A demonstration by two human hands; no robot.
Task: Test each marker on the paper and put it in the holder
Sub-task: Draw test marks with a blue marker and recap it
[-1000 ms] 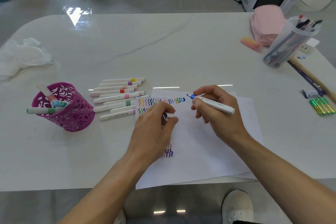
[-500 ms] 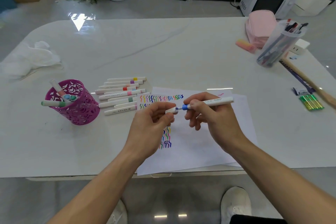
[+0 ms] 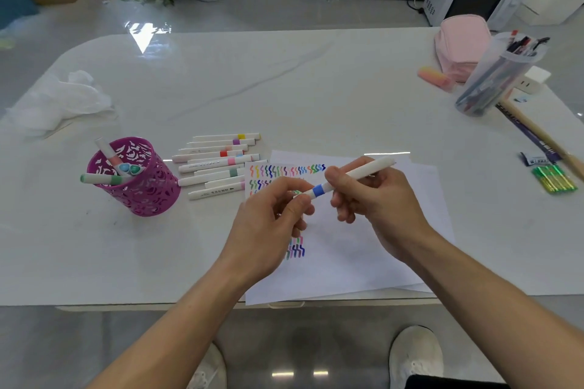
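1. Over the white table (image 3: 284, 88), near its front edge, both hands meet. I'd call this the recapping step after a test stroke.
2. Under the hands lies the paper (image 3: 363, 256). Rows of coloured squiggles sit just beyond the knuckles, and blue ends the top row, so this one looks tested.
3. Well beyond the right hand (image 3: 379, 208) sit the pink pouch (image 3: 461, 41) and the clear tub of pens (image 3: 496, 79), both out of the way.
4. Well off to the left of the left hand (image 3: 268, 224) stands the purple holder (image 3: 142, 196), already holding a few markers. A green-banded marker (image 3: 101, 179) lies across its rim and could foul the drop-in, so aim for the open back half.
5. Between the left hand and the holder lies the row of untested markers (image 3: 218, 161), right on the route. Carry high over them.
6. The right hand's fingers are curled round the barrel of the blue-banded marker (image 3: 357, 175), its tip end pointing at the left hand.
7. The left thumb and fingertips are pinching the white cap (image 3: 306, 194) at that tip. I cannot tell whether it is fully seated. Push straight along the barrel, no twisting, until it stops.
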